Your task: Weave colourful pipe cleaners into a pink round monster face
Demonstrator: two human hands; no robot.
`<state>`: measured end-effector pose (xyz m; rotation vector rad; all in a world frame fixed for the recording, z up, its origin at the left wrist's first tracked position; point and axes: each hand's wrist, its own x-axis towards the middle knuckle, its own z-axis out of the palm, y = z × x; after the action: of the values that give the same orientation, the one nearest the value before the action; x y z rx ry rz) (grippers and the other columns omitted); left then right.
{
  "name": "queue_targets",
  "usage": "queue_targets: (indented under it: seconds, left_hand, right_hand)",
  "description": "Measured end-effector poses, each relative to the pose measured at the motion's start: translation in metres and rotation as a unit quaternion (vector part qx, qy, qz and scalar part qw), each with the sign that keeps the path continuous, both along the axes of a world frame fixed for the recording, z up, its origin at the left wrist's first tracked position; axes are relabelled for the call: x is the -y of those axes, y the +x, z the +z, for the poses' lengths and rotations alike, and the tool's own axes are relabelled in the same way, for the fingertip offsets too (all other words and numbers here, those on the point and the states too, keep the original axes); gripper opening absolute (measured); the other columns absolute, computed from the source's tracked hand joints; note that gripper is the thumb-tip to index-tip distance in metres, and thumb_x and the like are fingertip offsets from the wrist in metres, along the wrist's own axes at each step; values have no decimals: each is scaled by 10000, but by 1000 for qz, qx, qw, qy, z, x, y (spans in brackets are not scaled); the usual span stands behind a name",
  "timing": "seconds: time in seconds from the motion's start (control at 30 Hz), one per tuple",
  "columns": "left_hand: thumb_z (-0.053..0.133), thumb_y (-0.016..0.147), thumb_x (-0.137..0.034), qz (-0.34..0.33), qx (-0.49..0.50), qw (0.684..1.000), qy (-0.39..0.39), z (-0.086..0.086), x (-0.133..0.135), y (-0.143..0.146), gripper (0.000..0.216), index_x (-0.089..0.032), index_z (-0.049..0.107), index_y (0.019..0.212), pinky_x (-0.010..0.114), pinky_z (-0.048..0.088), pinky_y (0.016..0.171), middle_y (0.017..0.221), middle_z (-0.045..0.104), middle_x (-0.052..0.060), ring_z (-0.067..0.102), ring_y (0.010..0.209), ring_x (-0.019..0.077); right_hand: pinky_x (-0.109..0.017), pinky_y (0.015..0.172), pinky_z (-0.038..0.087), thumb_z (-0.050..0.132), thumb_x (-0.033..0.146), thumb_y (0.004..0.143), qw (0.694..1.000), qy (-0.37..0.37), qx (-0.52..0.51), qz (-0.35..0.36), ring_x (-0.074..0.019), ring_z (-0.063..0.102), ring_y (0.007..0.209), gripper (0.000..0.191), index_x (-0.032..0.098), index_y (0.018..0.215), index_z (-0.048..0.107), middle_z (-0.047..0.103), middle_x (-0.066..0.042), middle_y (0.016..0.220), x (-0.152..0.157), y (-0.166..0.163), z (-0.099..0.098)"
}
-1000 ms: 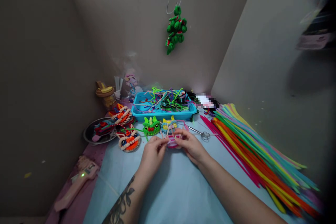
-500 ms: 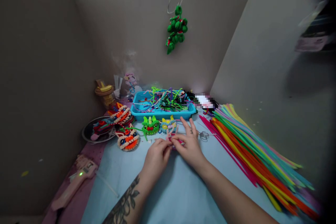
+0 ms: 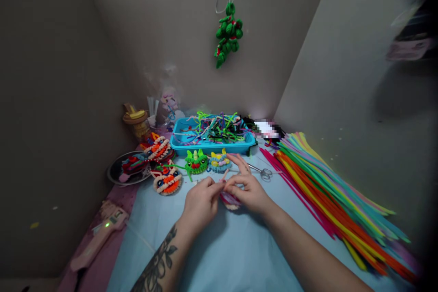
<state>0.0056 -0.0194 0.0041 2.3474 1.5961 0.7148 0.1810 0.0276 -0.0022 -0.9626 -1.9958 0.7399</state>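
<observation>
My left hand [image 3: 201, 201] pinches the upper part of a small pink pipe-cleaner figure [image 3: 231, 201], thumb against forefinger. From the other side, my right hand [image 3: 252, 191] closes thumb and forefinger on the same spot, its other fingers raised. The figure's pink-and-pale body hangs below the fingertips, and a light strand sticks up above them; the rest is hidden by the hands. Just beyond stand a blue-and-yellow pipe-cleaner head [image 3: 220, 162] and a green one [image 3: 196, 163]. An orange-and-cream head [image 3: 167, 181] lies to the left.
A blue tray [image 3: 195, 149] of pipe-cleaner scraps stands at the back. Scissors [image 3: 265, 173] lie right of my hands, beside long bundles of coloured pipe cleaners [image 3: 328, 196]. On the left are a metal bowl [image 3: 111, 174] and a pink glue gun [image 3: 99, 239]. A green ornament [image 3: 228, 34] hangs above.
My fingers have shifted their pinch on the pink figure, and more of its lower body shows beneath them. The right hand's raised fingers have bent lower. The view has tilted slightly.
</observation>
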Motion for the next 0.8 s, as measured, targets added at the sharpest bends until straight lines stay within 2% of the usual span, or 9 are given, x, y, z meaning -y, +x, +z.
queue_targets:
  seconds: [0.17,0.3,0.37,0.43,0.5,0.6,0.7,0.8]
  left_hand:
    - [433,874,-167,40,-17,999,-15,4,0,1,214,-208,636,822,239,366,603,779,567,20,558,699,147]
    - [431,880,-176,54,-7,998,-14,5,1,2,210,-207,628,812,241,377,622,785,576,19,569,710,148]
    - [431,884,-179,68,0,998,-7,5,0,1,206,-206,626,825,244,385,636,795,583,21,575,723,152]
    - [430,887,-181,95,2,995,8,3,-1,0,203,-203,622,827,249,390,643,802,587,26,577,735,159]
    - [428,890,-177,123,7,992,26,0,-2,1,196,-200,616,841,251,396,648,821,592,31,580,750,163]
    - [425,897,-182,148,9,988,41,-5,-2,4,186,-199,609,882,255,407,648,848,594,39,585,758,169]
    - [417,903,-190,152,10,988,40,-10,-2,8,186,-194,602,890,261,418,650,861,592,47,587,760,175]
    - [404,910,-197,142,31,989,32,-13,-2,11,190,-194,593,884,260,428,660,866,593,47,586,757,170]
  right_hand:
    - [-525,1136,94,617,195,764,1000,27,6,14,-292,59,1426,145,233,683,731,293,18,1501,3,1,5]
    - [-535,1132,117,620,226,773,1000,26,5,8,-301,65,1425,148,237,682,736,296,26,1500,0,4,4]
    - [-544,1127,131,611,269,794,1000,20,6,-2,-302,70,1425,141,254,789,751,275,20,1514,-3,5,2]
    - [-549,1121,146,596,297,808,999,29,4,-25,-297,83,1426,223,269,990,722,263,-9,1521,-5,6,1]
    - [-544,1119,159,596,287,799,997,51,4,-63,-291,96,1424,302,266,1088,679,280,-36,1511,-4,3,-1]
    - [-527,1120,172,603,237,772,991,62,9,-122,-286,108,1419,187,255,913,723,325,-35,1482,1,-6,-5]
    - [-517,1117,187,612,251,765,988,20,4,-154,-287,138,1411,116,235,773,726,350,-50,1463,4,-17,-13]
    - [-509,1114,197,615,296,766,985,-25,-9,-171,-291,167,1403,134,218,728,718,364,-68,1452,5,-22,-18]
